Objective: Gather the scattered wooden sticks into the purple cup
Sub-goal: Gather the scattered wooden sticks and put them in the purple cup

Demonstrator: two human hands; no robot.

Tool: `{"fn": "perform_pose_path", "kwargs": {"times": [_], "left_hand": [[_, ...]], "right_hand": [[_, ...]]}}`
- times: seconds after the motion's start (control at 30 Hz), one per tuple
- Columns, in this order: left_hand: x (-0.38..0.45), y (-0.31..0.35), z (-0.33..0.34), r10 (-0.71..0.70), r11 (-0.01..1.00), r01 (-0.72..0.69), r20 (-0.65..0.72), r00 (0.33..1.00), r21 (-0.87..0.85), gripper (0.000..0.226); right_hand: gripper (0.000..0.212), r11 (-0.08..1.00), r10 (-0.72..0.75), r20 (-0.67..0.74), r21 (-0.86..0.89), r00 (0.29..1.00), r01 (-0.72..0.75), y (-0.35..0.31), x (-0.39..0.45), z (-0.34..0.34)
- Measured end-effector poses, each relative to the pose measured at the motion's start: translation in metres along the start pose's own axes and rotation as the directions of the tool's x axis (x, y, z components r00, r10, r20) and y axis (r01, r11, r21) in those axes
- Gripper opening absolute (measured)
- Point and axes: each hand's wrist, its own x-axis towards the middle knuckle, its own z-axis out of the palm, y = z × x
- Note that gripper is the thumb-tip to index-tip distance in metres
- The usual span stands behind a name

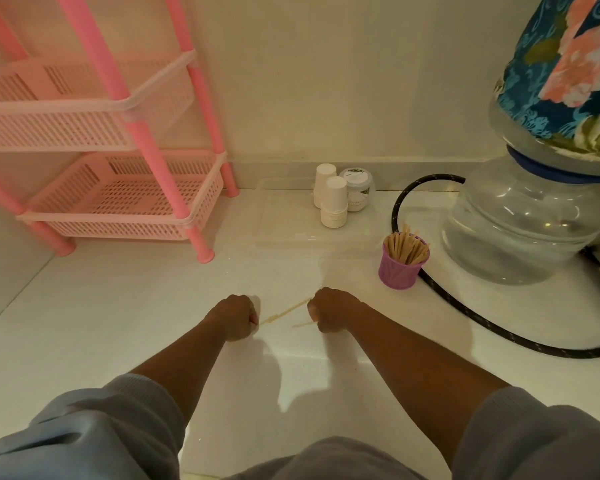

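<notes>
- Two thin pale wooden sticks are seen on the white countertop (118,306), in front of and to the left of the small purple ribbed cup (397,271).
- One long stick (284,310) is stretched between the two hands; its lower end is met by the left hand (234,317) and its upper end by the right hand (329,310).
- The left hand is curled into a fist, and the stick end appears to be pinched at its fingertips.
- The right hand is likewise curled, with a second, shorter stick (303,324) protruding from beneath its thumb; whether the long stick is also gripped by it cannot be told.
- A bundle of wooden sticks (406,247) is already held upright in the purple cup.
- Behind and to the left of the cup, stacked white paper cups (333,206) and a lidded clear jar (358,192) are placed in a clear shallow plastic tray (274,216).
- To the right of the cup, a large clear water bottle (520,230) with a floral cloth cover (568,64) is stood.
- A black hose (465,317) is curved round behind and right of the cup.
- Far to the left of the cup, a pink plastic tiered rack (118,188) is positioned.
</notes>
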Motion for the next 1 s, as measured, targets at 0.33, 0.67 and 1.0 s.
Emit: {"fn": "perform_pose_path", "kwargs": {"times": [0.33, 0.67, 1.0], "left_hand": [[-0.004, 0.013, 0.017, -0.015, 0.979, -0.035, -0.239, 0.971, -0.201, 0.017], [0.004, 0.034, 0.022, 0.056, 0.961, -0.105, -0.193, 0.98, -0.255, 0.015], [0.0, 0.023, 0.019, 0.179, 0.957, -0.214, -0.179, 0.967, -0.197, 0.019]], "right_hand": [[0.016, 0.984, 0.021, -0.121, 0.18, 0.992, 0.001, -0.021, 0.011, -0.006], [0.031, 0.992, -0.012, -0.059, 0.124, 0.998, 0.019, -0.016, 0.015, -0.004], [0.029, 1.0, 0.004, 0.026, 0.018, 1.0, -0.005, -0.008, 0.01, -0.005]]}}
